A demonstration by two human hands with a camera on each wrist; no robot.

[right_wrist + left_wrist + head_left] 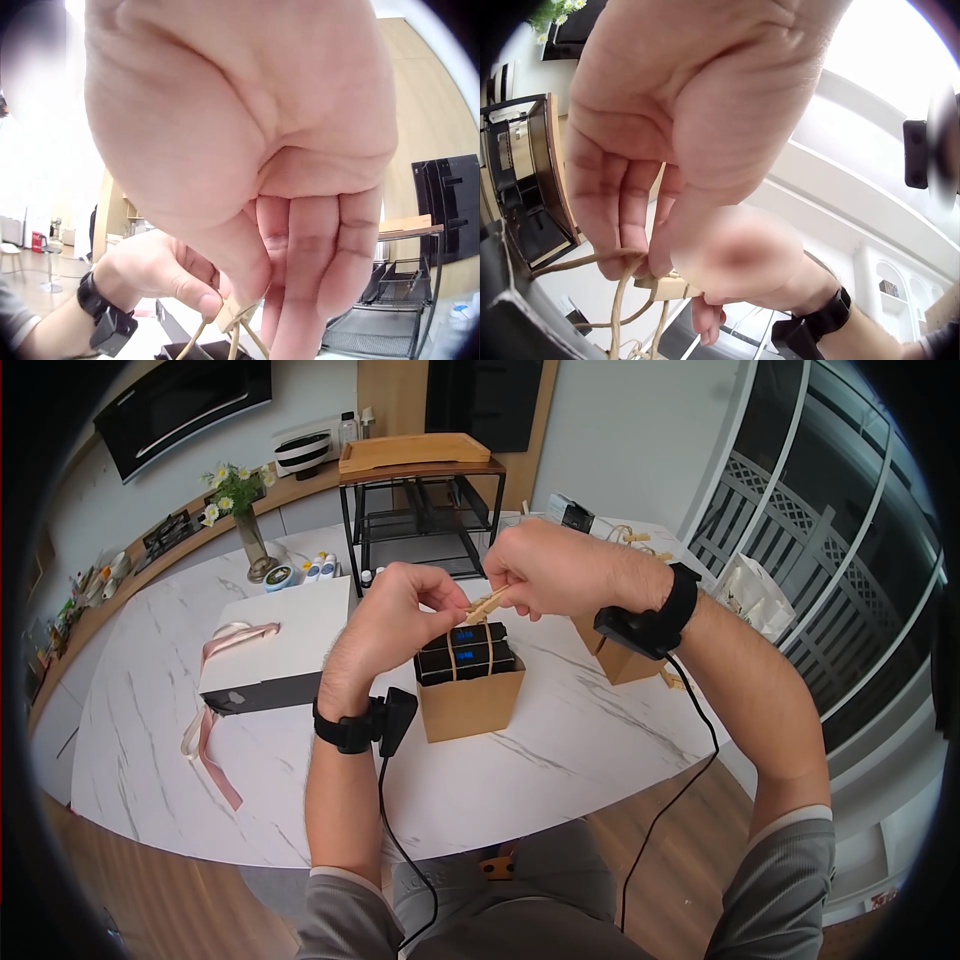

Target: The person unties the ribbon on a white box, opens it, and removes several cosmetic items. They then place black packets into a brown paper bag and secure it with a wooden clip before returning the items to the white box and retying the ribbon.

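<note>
Over a brown kraft paper bag (470,710), both hands work close together at its twisted cord handles (619,307). My left hand (405,605) pinches the cords between thumb and fingertips. My right hand (550,565) pinches a small wooden clothespin (487,605) that sits at the cords, its end right by the left fingertips. In the right wrist view, the clothespin (234,315) shows below the right thumb, with cords running down from it. Black boxes (465,657) with blue lettering stick up out of the bag, and the cords lie across them.
A white-lidded box (275,640) with a pink ribbon (210,760) lies on the marble-patterned table (250,820). Another kraft bag (620,655) stands at right, partly behind the right forearm. Behind are a black mesh rack (420,550) with a wooden tray and a flower vase (255,545).
</note>
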